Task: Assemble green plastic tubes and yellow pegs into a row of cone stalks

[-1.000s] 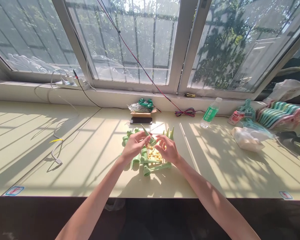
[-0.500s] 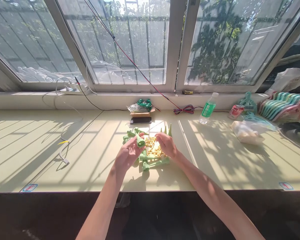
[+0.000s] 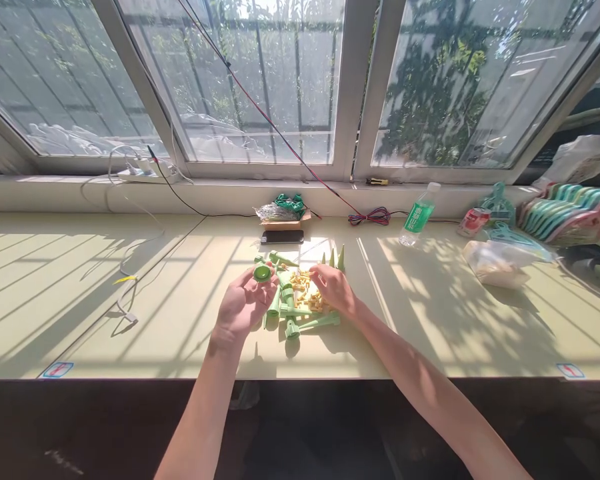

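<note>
holding a green cone (image 3: 262, 273) between thumb and fingers, the left hand (image 3: 245, 303) is turned palm up, and the cone's round, hollow end faces the camera. the right hand (image 3: 333, 287) is just across from it, fingers bent and drawn together over the far right part of a pile of small yellow pegs (image 3: 305, 297); whether a peg is pinched in those fingertips, i cannot tell. the held cone is in the air to the left of the pile, near the other green cones (image 3: 320, 323) that lie along the left and near sides of the pegs. three green spikes (image 3: 341, 259) stand upright just behind the right hand.

all this is on a pale table (image 3: 180, 333) striped with sunlight and shadow. beyond the pile lies a black phone (image 3: 283, 237), with a small cardboard box (image 3: 281, 227) just behind it, filled with clear plastic and something green. a coil of wire (image 3: 373, 217) is to the box's right, then a tilted-looking bottle (image 3: 417, 219) with a green label, a red can (image 3: 474, 222) and a plastic bag (image 3: 495, 263).
</note>
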`<move>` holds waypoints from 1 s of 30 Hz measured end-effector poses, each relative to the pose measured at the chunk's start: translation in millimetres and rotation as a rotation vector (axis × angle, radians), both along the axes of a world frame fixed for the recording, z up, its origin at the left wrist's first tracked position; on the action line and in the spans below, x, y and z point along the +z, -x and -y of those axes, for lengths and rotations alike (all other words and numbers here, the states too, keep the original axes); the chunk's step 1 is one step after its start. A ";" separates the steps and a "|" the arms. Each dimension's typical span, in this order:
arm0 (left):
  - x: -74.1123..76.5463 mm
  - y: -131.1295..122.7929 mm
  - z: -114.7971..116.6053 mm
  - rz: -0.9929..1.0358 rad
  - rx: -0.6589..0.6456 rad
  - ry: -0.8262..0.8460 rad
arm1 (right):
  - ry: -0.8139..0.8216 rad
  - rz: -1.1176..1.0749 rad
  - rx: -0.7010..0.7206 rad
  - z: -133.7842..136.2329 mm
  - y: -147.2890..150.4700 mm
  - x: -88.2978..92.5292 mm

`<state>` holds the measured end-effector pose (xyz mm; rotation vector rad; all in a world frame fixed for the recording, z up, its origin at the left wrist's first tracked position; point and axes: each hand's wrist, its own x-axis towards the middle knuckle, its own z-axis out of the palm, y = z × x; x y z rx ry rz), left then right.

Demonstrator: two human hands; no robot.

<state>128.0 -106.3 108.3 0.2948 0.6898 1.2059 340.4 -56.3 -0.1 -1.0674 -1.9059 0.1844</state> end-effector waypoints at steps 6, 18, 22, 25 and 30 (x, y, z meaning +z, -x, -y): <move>1.9 1.1 -24.8 -0.110 -0.030 -0.061 | 0.010 0.166 0.065 -6.7 -5.7 -8.6; -32.7 -16.2 -58.7 -0.522 -0.154 -0.349 | 0.211 0.426 0.049 2.6 -5.2 10.2; -38.0 -12.8 -55.3 -0.500 -0.166 -0.366 | 0.278 0.524 -0.011 4.4 -1.1 16.2; -41.2 -12.1 -53.9 -0.498 -0.182 -0.371 | 0.284 0.552 -0.024 3.1 -0.1 14.3; -45.1 -13.8 -54.5 -0.552 -0.162 -0.292 | 0.241 0.514 -0.031 3.7 -0.5 9.2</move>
